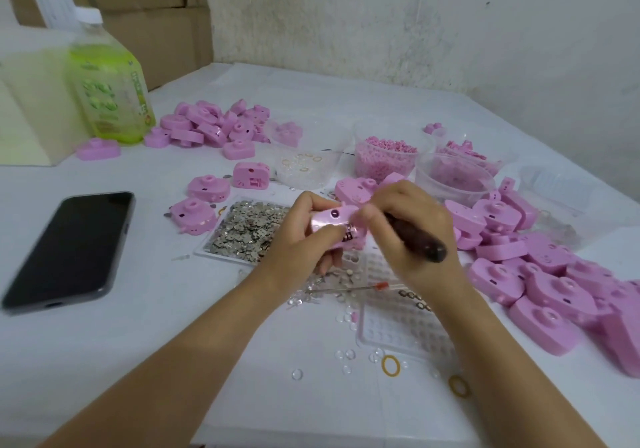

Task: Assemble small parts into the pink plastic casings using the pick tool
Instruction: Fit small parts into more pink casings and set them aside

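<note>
My left hand grips a pink plastic casing above the middle of the table, its narrow side with a dark hole facing up. My right hand holds the dark-handled pick tool, and its thumb and fingers press against the casing's right end. The tool's tip is hidden behind my fingers. Under the hands lie a white tray of small silver metal parts and a clear dimpled tray. Small clear lenses and yellow rings are scattered near the front.
Piles of pink casings lie at the back left and along the right. Clear tubs of pink small parts stand behind the hands. A black phone lies at left, a green bottle at back left. A red-tipped pin lies near my wrists.
</note>
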